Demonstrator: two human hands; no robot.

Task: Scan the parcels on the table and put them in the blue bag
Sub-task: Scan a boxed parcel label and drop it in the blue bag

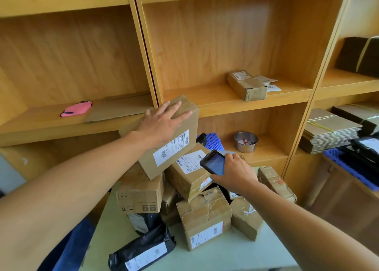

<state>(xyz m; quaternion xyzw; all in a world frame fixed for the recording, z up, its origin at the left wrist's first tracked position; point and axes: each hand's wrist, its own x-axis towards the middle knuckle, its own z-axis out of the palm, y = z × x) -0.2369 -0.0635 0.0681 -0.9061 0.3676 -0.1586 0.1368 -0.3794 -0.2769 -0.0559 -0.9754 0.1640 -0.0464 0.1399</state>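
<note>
Parcels lie heaped on the pale green surface [225, 256] in front of a wooden shelf unit [205, 45]. The left grip [162, 125] lies palm down on the upper face of the top box [176, 157], fingers straight and spread, closed round nothing. This cardboard box sits tilted at the peak of the heap, its white shipping label turned toward the camera.

The right grip [235, 172] has fingers and thumb curled round a dark phone [213, 162], screen toward the camera. It holds the phone over the second box [184, 180], just beside that box's label; whether the phone touches the cardboard cannot be told. The second box lies directly under the top box, leaning to the right.

Lower in the heap are a printed carton [139, 196] on the left, a torn-topped box [205, 225] at the front with a label low on its face, and a taped box [274, 182] on the right. Two black mailers [143, 250] lie at the near left of the heap, one behind the other.

Beside the surface's left edge shows a fold of the blue bag [75, 246], most of it out of frame.

On the shelves sit a pink item [77, 108], a small labelled carton [246, 88], a steel bowl [246, 142] and a tied stack of flattened cartons [328, 131].
</note>
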